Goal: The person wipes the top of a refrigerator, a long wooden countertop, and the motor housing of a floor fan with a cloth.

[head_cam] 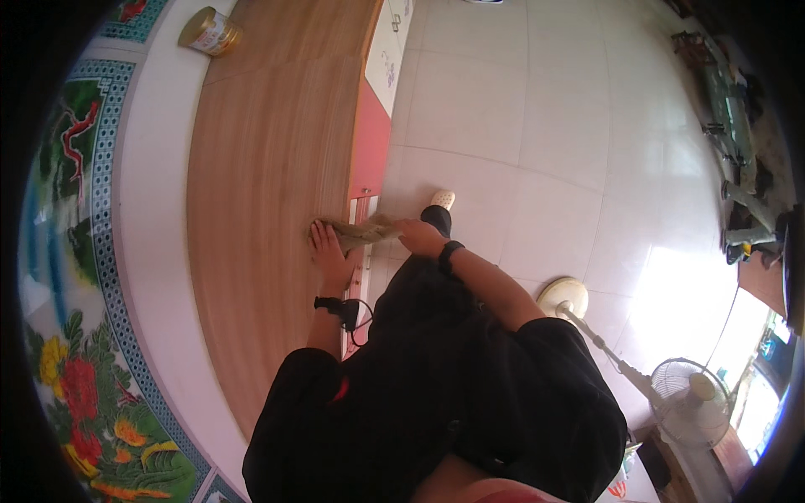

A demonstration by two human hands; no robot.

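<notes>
A brown cloth [368, 231] runs from the top of a wood-grain cabinet [277, 157] out past its front edge, looking bunched and twisted along its length. My left hand [326, 250] presses one end of it against the cabinet top, with the fingers lying over the fabric. Out beyond the edge, above the floor, my right hand [420, 237] grips the other end. Its fingertips are partly hidden from this angle. Each wrist wears a black band, and a short cable loops from the left one.
A gold tin [210, 33] stands at the cabinet's far end, by the wall. Below the top are a pink door [371, 141] and drawer fronts. A standing fan [690, 402] with a round base [563, 298] is on the tiled floor [503, 188] to my right.
</notes>
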